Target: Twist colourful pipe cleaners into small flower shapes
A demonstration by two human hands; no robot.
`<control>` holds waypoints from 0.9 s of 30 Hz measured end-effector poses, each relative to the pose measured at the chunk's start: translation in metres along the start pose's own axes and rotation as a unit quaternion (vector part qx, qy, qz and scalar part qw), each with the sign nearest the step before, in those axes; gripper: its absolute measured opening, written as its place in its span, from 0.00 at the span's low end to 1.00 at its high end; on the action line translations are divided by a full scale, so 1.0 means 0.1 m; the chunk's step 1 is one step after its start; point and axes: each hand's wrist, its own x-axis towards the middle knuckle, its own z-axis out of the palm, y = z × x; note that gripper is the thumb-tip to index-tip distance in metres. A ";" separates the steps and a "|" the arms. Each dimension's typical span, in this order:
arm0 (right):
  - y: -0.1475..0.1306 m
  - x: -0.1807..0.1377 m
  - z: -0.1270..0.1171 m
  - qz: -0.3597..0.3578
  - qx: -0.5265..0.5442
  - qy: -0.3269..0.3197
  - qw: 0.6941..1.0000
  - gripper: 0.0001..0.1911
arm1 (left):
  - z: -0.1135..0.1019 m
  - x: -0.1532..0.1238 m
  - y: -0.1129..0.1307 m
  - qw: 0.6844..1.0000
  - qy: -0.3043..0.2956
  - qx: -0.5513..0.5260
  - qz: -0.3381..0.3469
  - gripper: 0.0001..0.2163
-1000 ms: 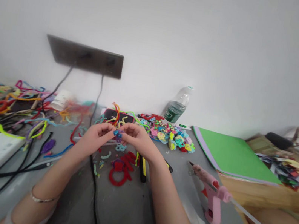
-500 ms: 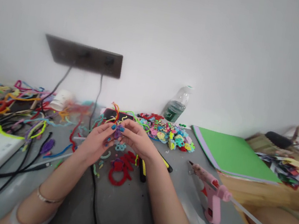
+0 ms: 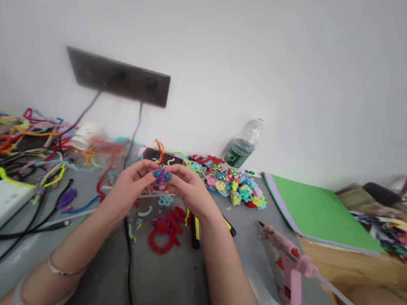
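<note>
Over the grey table [image 3: 173, 288], my left hand [image 3: 129, 189] and my right hand [image 3: 191, 189] meet fingertip to fingertip. Both pinch a small purple pipe-cleaner flower [image 3: 161, 178] held between them, raised a little above the table. Below the hands lie a red pipe-cleaner shape [image 3: 164, 229], a light blue flower piece [image 3: 165, 200] and short cut bits. A bracelet shows on my left wrist.
A pink glue gun [image 3: 291, 269] with a glue stick stands at the right. A pile of finished flowers [image 3: 236, 188], a water bottle [image 3: 243, 144], green paper sheets [image 3: 318, 211], tangled pipe cleaners [image 3: 3, 155], black cables [image 3: 128, 265] and a wall socket strip [image 3: 118, 77] surround the hands.
The hands have turned the small flower between the fingertips and lifted it slightly; the blue part seen earlier now shows purple. The view shifted a little.
</note>
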 end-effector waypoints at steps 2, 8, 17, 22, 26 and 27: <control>0.00 0.00 0.01 -0.009 -0.010 0.007 1.000 0.17 | -0.02 0.01 -0.01 0.999 -0.022 0.045 0.021 0.14; 0.02 0.03 0.02 -0.063 -0.072 0.032 0.995 0.14 | -0.06 0.04 -0.05 0.993 -0.010 0.094 0.069 0.14; -0.01 0.03 0.10 -0.308 -0.342 0.093 0.883 0.05 | 0.01 0.02 -0.04 1.000 0.015 -0.021 0.014 0.17; -0.02 0.00 0.07 -0.280 -0.259 0.082 0.921 0.03 | -0.04 0.05 -0.04 0.999 0.040 -0.016 0.015 0.15; 0.01 0.03 0.04 -0.221 -0.197 0.118 0.948 0.10 | -0.08 0.07 -0.08 0.999 0.034 0.023 0.023 0.14; 0.02 0.04 0.04 -0.203 -0.195 0.114 0.953 0.12 | -0.09 0.07 -0.10 0.999 0.030 0.035 0.025 0.13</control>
